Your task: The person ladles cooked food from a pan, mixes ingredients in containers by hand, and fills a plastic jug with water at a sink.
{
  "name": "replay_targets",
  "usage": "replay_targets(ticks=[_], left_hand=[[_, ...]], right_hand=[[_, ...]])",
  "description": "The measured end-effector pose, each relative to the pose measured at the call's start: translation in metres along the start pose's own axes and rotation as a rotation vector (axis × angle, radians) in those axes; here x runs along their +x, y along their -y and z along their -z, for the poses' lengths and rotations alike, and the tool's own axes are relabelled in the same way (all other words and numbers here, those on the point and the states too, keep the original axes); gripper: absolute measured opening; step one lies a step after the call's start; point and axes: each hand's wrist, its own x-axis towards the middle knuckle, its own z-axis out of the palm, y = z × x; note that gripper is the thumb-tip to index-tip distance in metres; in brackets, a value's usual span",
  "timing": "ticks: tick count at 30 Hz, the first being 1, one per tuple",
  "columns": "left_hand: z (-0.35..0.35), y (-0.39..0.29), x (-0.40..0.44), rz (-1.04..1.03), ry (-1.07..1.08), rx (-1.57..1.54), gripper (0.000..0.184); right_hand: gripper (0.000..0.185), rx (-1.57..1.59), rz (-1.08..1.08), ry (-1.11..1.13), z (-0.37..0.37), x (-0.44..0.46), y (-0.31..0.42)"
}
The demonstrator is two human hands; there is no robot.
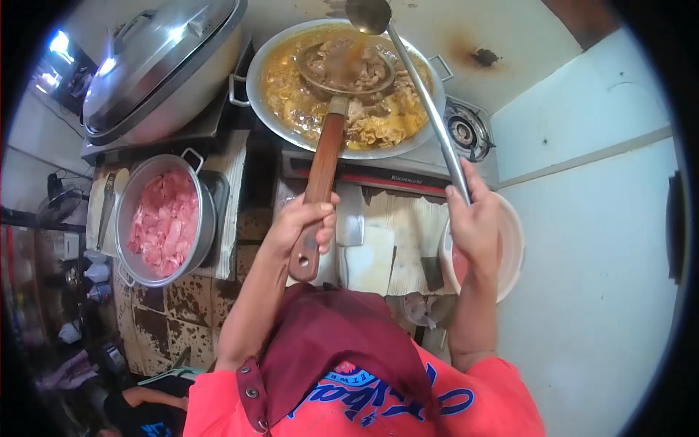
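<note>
My left hand (298, 224) is wrapped round the wooden handle of a skimmer (325, 156). Its round head rests at the surface of a wide metal pan (256, 102) of yellow-brown broth, and cooked meat pieces (368, 71) lie in it. In my right hand (475, 222) is the long metal handle of a ladle (429, 95). The ladle's bowl is raised beyond the pan's far rim, by the wall. More meat slices (386, 131) float in the broth at the near side of the pan.
Left of the pan stands a large lidded pot (164, 65). Below it is a pot (210, 229) of raw pink meat (166, 222). A white tub (512, 247) sits under my right forearm, beside a gas burner (466, 131). Another person's arm (154, 398) shows at lower left.
</note>
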Motion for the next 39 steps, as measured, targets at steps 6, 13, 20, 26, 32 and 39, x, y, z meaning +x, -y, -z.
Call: replay_targets(ticks=[6, 13, 20, 26, 32, 39], left_hand=[[0.008, 0.009, 0.005, -0.033, 0.034, 0.041, 0.027], [0.019, 0.006, 0.01, -0.01, 0.004, 0.027, 0.027], [0.034, -0.006, 0.035, 0.027, 0.02, 0.031, 0.026], [-0.003, -0.007, 0.006, 0.009, 0.0, 0.039, 0.025], [-0.017, -0.014, -0.001, -0.009, -0.03, 0.016, 0.026], [-0.001, -0.002, -0.006, -0.047, 0.002, 0.01, 0.029]], right_hand=[[0.044, -0.157, -0.025, -0.02, -0.033, 0.023, -0.042], [0.041, -0.481, 0.226, -0.015, -0.053, 0.05, -0.083], [0.035, 0.505, -0.427, 0.372, -0.046, 0.063, -0.059], [0.04, 0.69, -0.457, 0.335, -0.012, 0.046, -0.037], [0.042, 0.219, -0.17, 0.173, 0.003, 0.019, -0.023], [0.041, -0.105, 0.037, -0.095, -0.016, 0.015, -0.044]])
